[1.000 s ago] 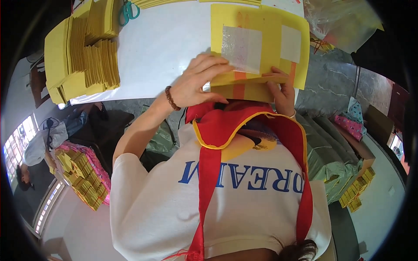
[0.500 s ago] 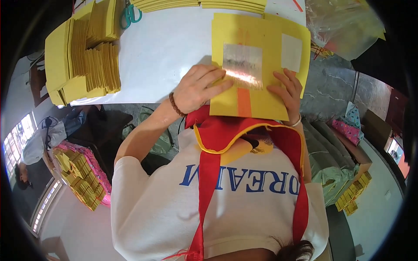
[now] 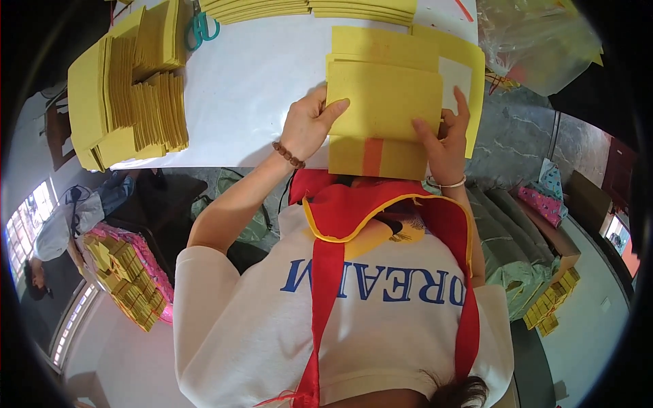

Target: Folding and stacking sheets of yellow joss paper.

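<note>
Both my hands hold a plain rectangular piece of yellow paper (image 3: 384,95) over the near right part of the table; I cannot tell whether it is one sheet or several. My left hand (image 3: 309,122) grips its left edge, thumb on top and fingers behind. At the right edge, the thumb of my right hand (image 3: 445,139) presses on the paper, its index finger pointing up and away. Beneath lies a larger yellow sheet (image 3: 408,160) with an orange stripe; its silver patch is hidden. Under that shows another yellow sheet (image 3: 459,51) with a white rectangle (image 3: 454,73).
Stacks of yellow paper (image 3: 121,81) stand at the table's left, near teal-handled scissors (image 3: 202,30). More yellow stacks (image 3: 258,7) line the far edge. A clear plastic bag (image 3: 537,41) sits at the far right. The white tabletop (image 3: 238,95) ends just before my red apron (image 3: 354,211).
The silver patch was showing, with both hands flat beside it. Now a smaller yellow paper covers it, and my hands have gone from resting flat to gripping that paper's sides.
</note>
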Demonstrator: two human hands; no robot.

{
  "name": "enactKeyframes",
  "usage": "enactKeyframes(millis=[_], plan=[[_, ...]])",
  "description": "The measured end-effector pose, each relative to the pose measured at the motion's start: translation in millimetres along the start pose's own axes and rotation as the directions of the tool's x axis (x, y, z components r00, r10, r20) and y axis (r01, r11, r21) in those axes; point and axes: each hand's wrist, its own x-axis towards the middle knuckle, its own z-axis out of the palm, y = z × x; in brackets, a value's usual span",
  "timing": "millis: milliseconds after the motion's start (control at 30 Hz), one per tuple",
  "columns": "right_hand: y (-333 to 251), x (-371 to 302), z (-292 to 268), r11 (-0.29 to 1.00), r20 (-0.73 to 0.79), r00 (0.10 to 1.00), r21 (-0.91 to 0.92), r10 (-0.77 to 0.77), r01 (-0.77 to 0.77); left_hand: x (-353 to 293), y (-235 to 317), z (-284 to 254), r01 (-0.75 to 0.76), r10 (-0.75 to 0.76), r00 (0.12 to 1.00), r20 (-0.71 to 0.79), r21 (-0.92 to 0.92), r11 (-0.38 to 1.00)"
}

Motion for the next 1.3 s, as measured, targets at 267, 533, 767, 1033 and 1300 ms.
enactKeyframes(millis=[267, 533, 767, 1033, 1300], plan=[[9.3, 11.1, -3.5, 0.961, 0.004, 1.000, -0.275, 0.002, -0.001, 4.9, 7.3, -3.6, 0.047, -0.037, 0.998, -0.041, 0.272, 0.961], [28.4, 12.5, 12.2, 0.964, -0.178, 0.956, -0.167, -0.235, 0.206, 7.5, 12.6, 3.0, -0.005, 0.052, 0.991, -0.122, 0.360, 0.933], [21.5, 12.5, 13.6, 0.967, -0.145, 0.985, -0.249, -0.089, 0.051, 12.2, -0.7, 7.0, 0.008, 0.035, 0.974, -0.225, 0.185, 0.983], [21.4, 13.5, 13.9, 0.949, -0.168, 0.979, -0.308, -0.119, 0.062, 7.8, 30.6, -2.8, -0.274, 0.464, 0.846, -0.262, 0.534, 0.800], [20.8, 13.6, 16.9, 0.953, -0.175, 0.964, -0.264, -0.202, 0.152, 11.6, 25.8, 44.8, -0.550, 0.552, 0.783, 0.287, 0.734, 0.399]])
